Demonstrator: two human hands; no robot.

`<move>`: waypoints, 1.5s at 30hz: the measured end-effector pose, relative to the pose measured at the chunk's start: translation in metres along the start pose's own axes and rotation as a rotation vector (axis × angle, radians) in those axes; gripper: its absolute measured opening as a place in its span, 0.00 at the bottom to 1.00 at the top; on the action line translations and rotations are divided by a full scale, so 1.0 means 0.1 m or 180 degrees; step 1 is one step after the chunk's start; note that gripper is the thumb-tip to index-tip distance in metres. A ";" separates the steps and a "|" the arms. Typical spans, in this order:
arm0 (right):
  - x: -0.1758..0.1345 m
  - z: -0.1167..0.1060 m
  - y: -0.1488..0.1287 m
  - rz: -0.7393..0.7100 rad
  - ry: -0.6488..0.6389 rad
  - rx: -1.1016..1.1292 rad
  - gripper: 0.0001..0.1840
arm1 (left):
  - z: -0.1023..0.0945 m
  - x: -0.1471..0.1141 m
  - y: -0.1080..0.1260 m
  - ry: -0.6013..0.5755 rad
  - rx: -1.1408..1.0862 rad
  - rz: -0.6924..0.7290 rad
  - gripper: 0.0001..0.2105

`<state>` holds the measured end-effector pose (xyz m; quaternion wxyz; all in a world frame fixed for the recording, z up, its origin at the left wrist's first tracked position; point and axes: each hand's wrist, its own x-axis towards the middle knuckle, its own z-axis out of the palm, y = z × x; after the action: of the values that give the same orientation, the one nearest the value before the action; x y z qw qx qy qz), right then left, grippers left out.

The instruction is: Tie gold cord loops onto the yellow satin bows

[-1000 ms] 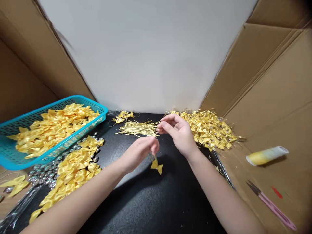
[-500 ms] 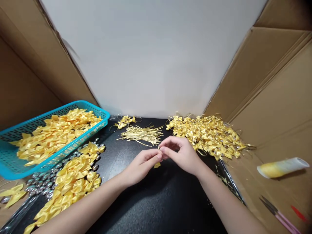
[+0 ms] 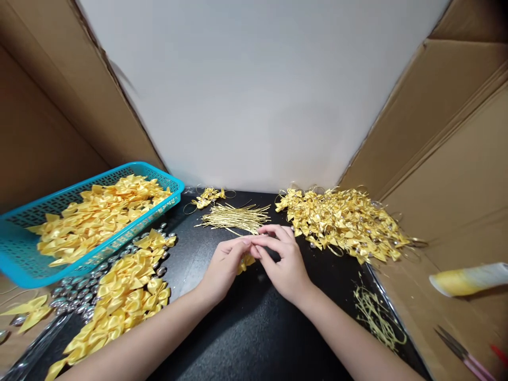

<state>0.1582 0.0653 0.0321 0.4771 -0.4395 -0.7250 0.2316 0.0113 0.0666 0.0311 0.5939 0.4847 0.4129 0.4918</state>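
Cardboard walls rise on both sides of me and a pale wall stands ahead, with the black tabletop (image 3: 254, 328) running under my forearms. Biggest of what lies about is the teal basket (image 3: 24, 264), well out to the left of my left hand and heaped with yellow satin bows. Nearer on that same side a loose pile of bows (image 3: 119, 296) sits on the black surface, with small silver beads (image 3: 71, 301) scattered beside it. Beyond and to the right of my right hand lies the heap of finished bows (image 3: 345, 222) with their gold loops. Straight ahead of my fingertips, just past them, is the bundle of gold wire ties (image 3: 234, 218), its long axis running left to right across my reach. Tangled offcuts (image 3: 377, 317) lie close beside my right forearm.

My left hand (image 3: 224, 267) and right hand (image 3: 283, 264) meet at the fingertips, touching. Between them, mostly on the left hand's side, is one small yellow bow (image 3: 246, 262), pinched by my left fingers and showing only a sliver below them. My right fingers curl in against it from the right; whether they grip the bow itself or a tie on it I cannot tell. Both hands are equally near it.
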 end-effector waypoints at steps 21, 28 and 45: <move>0.05 -0.05 0.14 -0.0626 0.0083 -0.0655 0.13 | 0.02 -0.04 0.04 -0.0380 0.0456 -0.0347 0.14; 0.13 -0.17 0.13 -0.0596 -0.0297 -0.0841 0.11 | 0.02 -0.07 0.10 -0.0705 0.0901 -0.0248 0.17; 0.22 -0.34 0.25 0.0071 -0.1397 0.1057 0.06 | -0.07 -0.05 0.07 -0.1442 0.0845 0.0319 0.16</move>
<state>0.1961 0.0944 0.0388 0.3715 -0.3025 -0.7583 0.4422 0.0027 0.0628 0.0364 0.5772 0.6759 0.3058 0.3411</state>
